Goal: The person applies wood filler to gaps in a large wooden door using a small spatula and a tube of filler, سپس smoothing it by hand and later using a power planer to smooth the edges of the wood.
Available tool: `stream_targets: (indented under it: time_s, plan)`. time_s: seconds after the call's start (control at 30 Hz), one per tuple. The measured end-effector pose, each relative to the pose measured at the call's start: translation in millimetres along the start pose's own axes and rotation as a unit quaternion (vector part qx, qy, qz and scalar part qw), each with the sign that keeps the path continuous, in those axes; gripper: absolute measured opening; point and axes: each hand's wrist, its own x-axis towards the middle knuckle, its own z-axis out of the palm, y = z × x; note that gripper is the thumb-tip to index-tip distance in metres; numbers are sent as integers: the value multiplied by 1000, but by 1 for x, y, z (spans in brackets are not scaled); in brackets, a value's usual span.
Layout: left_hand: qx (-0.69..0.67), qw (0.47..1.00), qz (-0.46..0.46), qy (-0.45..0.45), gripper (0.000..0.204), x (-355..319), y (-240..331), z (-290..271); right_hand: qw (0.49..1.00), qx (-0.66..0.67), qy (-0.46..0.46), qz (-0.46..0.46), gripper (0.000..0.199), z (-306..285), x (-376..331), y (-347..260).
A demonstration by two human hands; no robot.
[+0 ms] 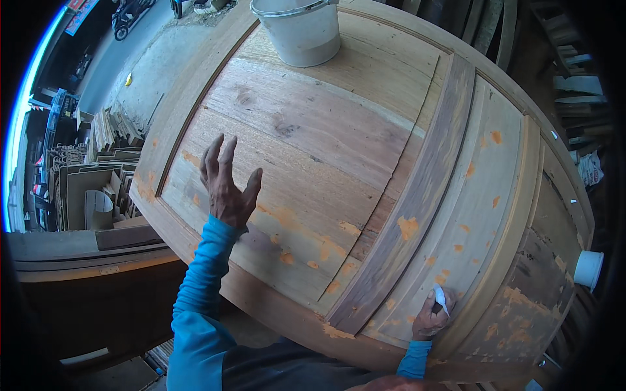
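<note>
My left hand [226, 182] hovers over the left part of a large wooden panel [280, 156], its fingers spread and nothing in them. Near the panel's front edge, my right hand [429, 322] is closed around a small, narrow white tool [441, 298] whose exact kind I cannot make out. It is over a pale board between two raised wood strips. Patches of orange-brown filler [408, 227] dot the boards around both hands. A grey-white bucket [303, 36] stands on the panel's far side.
A small white tub [588, 270] sits by the panel's right edge. Stacked boards and cardboard [98, 189] lie to the left. Timber pieces [479, 29] are piled beyond the far edge. A motorbike [129, 16] is on the street at far left.
</note>
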Motion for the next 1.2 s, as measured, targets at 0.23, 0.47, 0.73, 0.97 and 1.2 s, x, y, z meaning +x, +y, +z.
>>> stream_targets:
  time_s: [0.23,0.47,0.73,0.97,1.2]
  plan:
    - [-6,978,95,184,70,227,-11,86,1000,-1,-10,14,20,-3,8,-10]
    - [-22,986,56,156,41,282,-44,120,999,5,-1,42,23,-1,-1,8]
    - [-29,970,207,125,29,249,-52,89,1000,-4,23,3,24,-2,9,-2]
    - [-33,983,166,72,16,79,-18,-24,1000,18,12,-12,24,-1,9,6]
    - [-52,993,98,44,45,-51,-4,-88,1000,16,13,-22,27,-4,14,-2]
